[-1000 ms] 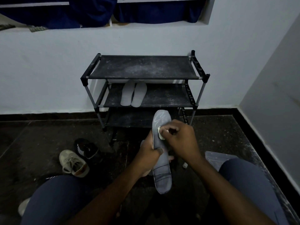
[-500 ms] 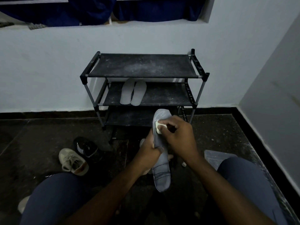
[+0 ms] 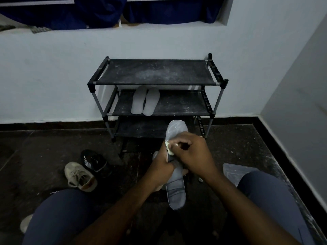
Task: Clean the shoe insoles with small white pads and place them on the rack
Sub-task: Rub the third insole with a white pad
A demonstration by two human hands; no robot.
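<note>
The insole [image 3: 175, 190] is grey and held upright in mid-air in front of the rack's [image 3: 155, 71] bottom shelf, toe end up, heel end down between the knees. The left hand [image 3: 161, 168] grips it round the middle, fingers curled about it. The right hand [image 3: 192, 152] pinches a small white pad [image 3: 169, 147] in curled fingertips and presses it on the insole's left edge, just above the left hand. There are pale streaks on the toe end above the pad.

A pair of insoles [image 3: 145, 101] lies side by side on the rack's middle shelf, left of centre. The top shelf carries only dust.

Risks, as judged:
- The insole is thin and held at one place only. Hard rubbing near the toe could fold it or twist it out of the left hand.
- The pad is small and sits at the very edge. It could slip off and drop to the floor [image 3: 44, 156], which looks gritty, and pick up dirt.
- The shelves are dusty too, so a cleaned insole laid there may soil again.

Surroundings:
- The floor is dark and speckled, with pale dust along the right-hand skirting.
- A beige sneaker [image 3: 79, 175] and a black shoe [image 3: 94, 160] lie touching, left of the hands.
- A grey mat [image 3: 235, 171] lies by the right knee.
- A white wall [image 3: 53, 76] stands behind the rack, with blue cloth [image 3: 88, 13] in a recess above.
- The light is dim.
</note>
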